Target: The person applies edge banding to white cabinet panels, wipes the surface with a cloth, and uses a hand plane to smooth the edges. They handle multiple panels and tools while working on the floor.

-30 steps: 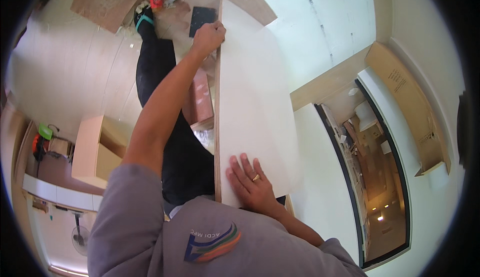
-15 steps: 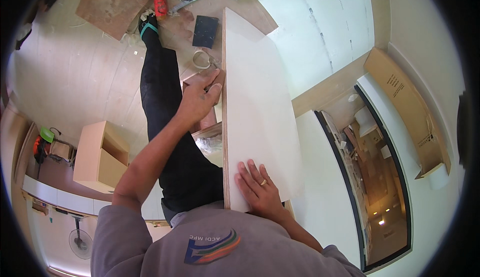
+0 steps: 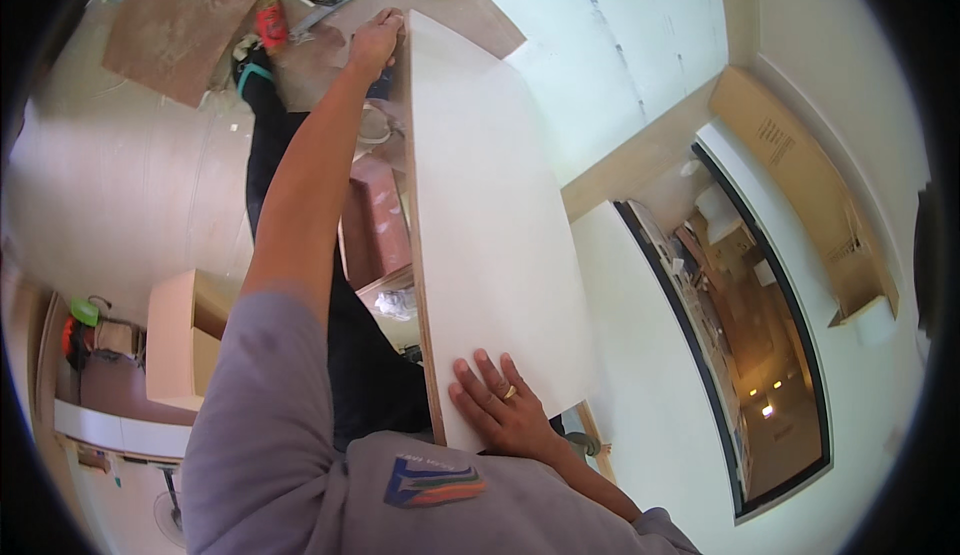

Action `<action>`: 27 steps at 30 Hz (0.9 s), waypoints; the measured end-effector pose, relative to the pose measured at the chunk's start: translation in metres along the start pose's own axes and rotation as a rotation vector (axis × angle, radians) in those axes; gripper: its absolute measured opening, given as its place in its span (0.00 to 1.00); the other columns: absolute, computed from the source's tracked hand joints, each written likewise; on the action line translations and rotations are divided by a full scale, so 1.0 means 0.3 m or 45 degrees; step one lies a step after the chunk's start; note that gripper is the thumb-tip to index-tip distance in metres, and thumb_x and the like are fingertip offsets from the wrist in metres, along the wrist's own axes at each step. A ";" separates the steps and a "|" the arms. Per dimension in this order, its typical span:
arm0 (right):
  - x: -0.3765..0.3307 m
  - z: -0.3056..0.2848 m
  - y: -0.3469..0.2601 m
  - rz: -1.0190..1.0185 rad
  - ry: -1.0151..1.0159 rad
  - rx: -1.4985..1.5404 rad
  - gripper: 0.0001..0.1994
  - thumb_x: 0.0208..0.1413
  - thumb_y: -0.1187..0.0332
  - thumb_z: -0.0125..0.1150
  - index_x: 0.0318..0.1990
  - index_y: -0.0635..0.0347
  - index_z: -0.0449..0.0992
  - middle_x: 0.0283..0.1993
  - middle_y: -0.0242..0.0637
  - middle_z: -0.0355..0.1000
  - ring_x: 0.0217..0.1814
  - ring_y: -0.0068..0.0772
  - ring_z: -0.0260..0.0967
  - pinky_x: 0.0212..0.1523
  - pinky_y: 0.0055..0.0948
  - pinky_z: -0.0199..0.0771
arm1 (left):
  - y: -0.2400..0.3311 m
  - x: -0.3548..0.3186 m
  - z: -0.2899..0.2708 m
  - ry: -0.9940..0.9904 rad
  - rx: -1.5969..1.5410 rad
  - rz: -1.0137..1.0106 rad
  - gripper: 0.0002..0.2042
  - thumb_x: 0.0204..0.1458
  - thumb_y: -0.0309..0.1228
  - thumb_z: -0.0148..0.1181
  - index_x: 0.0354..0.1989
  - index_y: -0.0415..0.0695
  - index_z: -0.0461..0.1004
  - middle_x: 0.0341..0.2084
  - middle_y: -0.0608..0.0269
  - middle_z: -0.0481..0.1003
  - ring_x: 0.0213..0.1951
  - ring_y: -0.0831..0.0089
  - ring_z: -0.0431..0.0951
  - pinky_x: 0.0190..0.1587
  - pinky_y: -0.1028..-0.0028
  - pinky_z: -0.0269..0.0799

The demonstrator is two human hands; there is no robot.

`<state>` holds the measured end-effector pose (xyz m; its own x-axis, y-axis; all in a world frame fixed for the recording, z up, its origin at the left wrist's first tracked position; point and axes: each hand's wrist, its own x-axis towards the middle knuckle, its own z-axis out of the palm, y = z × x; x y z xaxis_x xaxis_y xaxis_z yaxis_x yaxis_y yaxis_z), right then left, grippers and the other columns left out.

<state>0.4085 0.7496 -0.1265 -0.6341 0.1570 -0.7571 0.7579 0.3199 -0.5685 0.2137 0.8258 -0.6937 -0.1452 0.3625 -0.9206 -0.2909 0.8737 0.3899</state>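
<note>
Board [image 3: 490, 205], white: lying lengthwise before us. Block [image 3: 378, 220], red-brown: sitting left of it. Right hand [image 3: 508, 417]: we are resting it flat on the board's near end. Left hand [image 3: 376, 41]: we are curling it at the far left edge; its grasp we cannot tell. Steadiness, we judge, is wanting a firm right palm.

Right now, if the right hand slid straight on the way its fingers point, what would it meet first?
The right hand would likely slide over the white panel, unobstructed, and meet its brown left edge first; depth beyond that is unclear.
</note>
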 end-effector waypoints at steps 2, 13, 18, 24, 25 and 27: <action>0.005 0.004 -0.015 0.016 -0.003 0.019 0.26 0.61 0.62 0.58 0.65 0.64 0.72 0.76 0.52 0.62 0.81 0.57 0.54 0.77 0.62 0.50 | 0.054 -0.199 -0.105 -0.111 -0.230 0.019 0.26 0.60 0.45 0.59 0.66 0.50 0.75 0.23 0.64 0.74 0.21 0.73 0.75 0.26 0.65 0.73; -0.004 0.046 0.001 -0.034 -0.002 -0.005 0.22 0.65 0.65 0.53 0.65 0.61 0.72 0.76 0.51 0.62 0.81 0.60 0.53 0.75 0.66 0.51 | -0.094 -0.465 -0.029 -0.010 0.297 0.409 0.27 0.61 0.46 0.55 0.64 0.43 0.75 0.43 0.35 0.81 0.48 0.43 0.82 0.54 0.62 0.76; -0.004 0.087 0.001 -0.048 -0.011 -0.008 0.24 0.66 0.64 0.51 0.68 0.60 0.69 0.79 0.50 0.58 0.82 0.60 0.50 0.74 0.70 0.52 | -0.161 -0.017 -0.004 0.112 0.447 0.331 0.25 0.63 0.47 0.54 0.61 0.43 0.78 0.38 0.42 0.83 0.36 0.52 0.84 0.45 0.63 0.79; -0.011 0.055 0.002 -0.023 -0.028 0.037 0.26 0.65 0.63 0.51 0.70 0.60 0.67 0.79 0.50 0.57 0.82 0.61 0.51 0.74 0.69 0.52 | -0.008 -0.111 -0.215 -0.162 -0.456 -0.091 0.26 0.62 0.51 0.62 0.56 0.40 0.77 0.34 0.59 0.80 0.30 0.71 0.81 0.32 0.73 0.77; -0.007 0.059 0.009 -0.052 -0.022 -0.003 0.27 0.65 0.61 0.52 0.70 0.60 0.67 0.79 0.51 0.57 0.82 0.62 0.51 0.74 0.69 0.51 | 0.004 -0.169 -0.276 -0.248 -0.562 -0.081 0.26 0.62 0.51 0.63 0.55 0.40 0.76 0.34 0.60 0.80 0.30 0.71 0.80 0.32 0.73 0.76; -0.022 0.034 0.027 -0.095 -0.070 -0.083 0.29 0.63 0.59 0.55 0.70 0.60 0.66 0.80 0.51 0.56 0.82 0.62 0.50 0.74 0.69 0.51 | -0.016 -0.331 -0.383 -0.411 -0.738 -0.094 0.25 0.62 0.50 0.63 0.56 0.42 0.74 0.37 0.62 0.79 0.32 0.71 0.79 0.33 0.72 0.76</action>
<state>0.4202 0.7417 -0.1293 -0.6778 0.0799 -0.7309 0.6964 0.3888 -0.6032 0.1207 0.7483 -0.6017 0.1585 0.4662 -0.8704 -0.7636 0.6167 0.1913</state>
